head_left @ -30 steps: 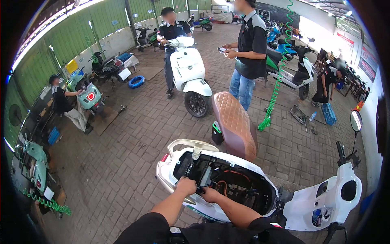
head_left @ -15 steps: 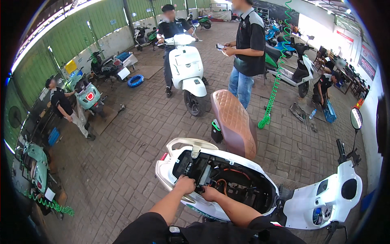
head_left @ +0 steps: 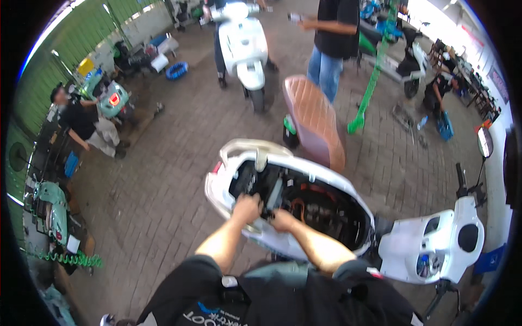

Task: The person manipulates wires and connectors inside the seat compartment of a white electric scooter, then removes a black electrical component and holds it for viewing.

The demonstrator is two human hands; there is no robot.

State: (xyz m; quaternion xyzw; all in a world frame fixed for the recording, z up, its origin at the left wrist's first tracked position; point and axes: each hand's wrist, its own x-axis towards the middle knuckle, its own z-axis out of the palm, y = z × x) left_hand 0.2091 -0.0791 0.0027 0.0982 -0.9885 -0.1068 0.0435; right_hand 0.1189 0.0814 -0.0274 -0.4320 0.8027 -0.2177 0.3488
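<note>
A white electric scooter [head_left: 307, 251] stands in front of me with its seat lifted and the compartment below uncovered. Both my hands reach over its near edge, close together, at the rear part of that compartment. My left hand [head_left: 248, 208] is curled near a black part, fingers bent down and partly hidden. Just to its right, my right hand [head_left: 283, 220] is closed at the edge, its fingertips against something dark and too small to name. A grey box-like unit [head_left: 276, 192] sits just beyond my hands. Orange cables [head_left: 297, 209] run inside the compartment, right of that unit.
The raised brown quilted seat [head_left: 315, 122] stands on the far side. A green coiled hose [head_left: 363, 108] hangs behind it. Beyond are a white scooter [head_left: 243, 49] with a person, and another person holding a phone-like device. A mirror [head_left: 485, 142] juts up at right.
My view has tilted down, so the scooter and both hands appear higher and more of my shirt shows. Both hands stay at the same place on the compartment.
</note>
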